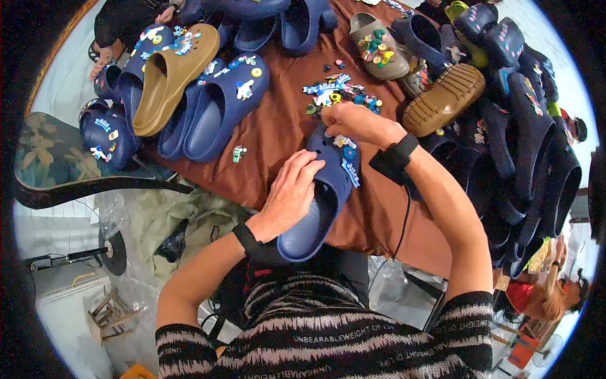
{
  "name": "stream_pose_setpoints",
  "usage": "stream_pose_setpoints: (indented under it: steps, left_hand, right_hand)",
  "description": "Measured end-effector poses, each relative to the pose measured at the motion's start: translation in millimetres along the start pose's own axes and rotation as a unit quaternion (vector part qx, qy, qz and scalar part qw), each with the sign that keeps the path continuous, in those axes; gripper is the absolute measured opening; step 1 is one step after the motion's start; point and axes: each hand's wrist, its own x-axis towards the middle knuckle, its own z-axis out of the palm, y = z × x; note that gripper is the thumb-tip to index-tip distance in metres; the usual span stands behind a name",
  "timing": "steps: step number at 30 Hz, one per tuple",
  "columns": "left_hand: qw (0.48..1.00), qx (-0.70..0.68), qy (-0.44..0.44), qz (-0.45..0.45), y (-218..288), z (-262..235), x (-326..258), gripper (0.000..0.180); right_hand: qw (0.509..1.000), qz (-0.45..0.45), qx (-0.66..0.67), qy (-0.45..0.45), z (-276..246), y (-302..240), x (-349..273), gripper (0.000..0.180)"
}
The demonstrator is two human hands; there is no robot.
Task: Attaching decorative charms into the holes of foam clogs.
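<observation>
A navy blue clog [303,239] lies at the table's near edge, its toe pointing away from me and its heel toward me. My left hand [291,192] grips it by its left side, fingers over the upper. At the toe, my right hand [360,123] is closed in a pinch against the upper; whatever its fingertips hold is hidden. Colourful shoe charms [349,167] sit along the clog's right side, and a few bare holes show on the upper. Just beyond my right hand lies a pile of loose charms [331,88].
A brown cloth [246,167] covers the table. Blue clogs [218,126] and a tan clog [161,91] are stacked at left; many dark clogs [533,139] and a brown upturned clog [445,101] crowd the right. One green-white charm [238,154] lies apart. Other people are at the edges.
</observation>
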Motion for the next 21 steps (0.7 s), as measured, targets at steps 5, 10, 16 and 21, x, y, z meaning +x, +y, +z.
stream_pose_setpoints:
  steps: [5,10,16,21]
  left_hand:
    - [1.0,0.008,0.001,-0.004,3,3,4,0.054]
    - [1.0,0.017,0.003,-0.004,1,1,1,0.054]
    - [1.0,0.021,0.004,0.003,2,1,2,0.053]
    - [1.0,0.013,0.007,0.003,4,0,3,0.053]
  right_hand:
    - [0.992,0.056,-0.108,0.029,18,0,3,0.017]
    - [0.996,0.06,0.04,0.049,13,11,-5,0.022]
    - [0.948,0.031,0.266,0.171,24,32,-16,0.018]
    - [0.928,0.12,0.267,0.23,38,10,-26,0.021]
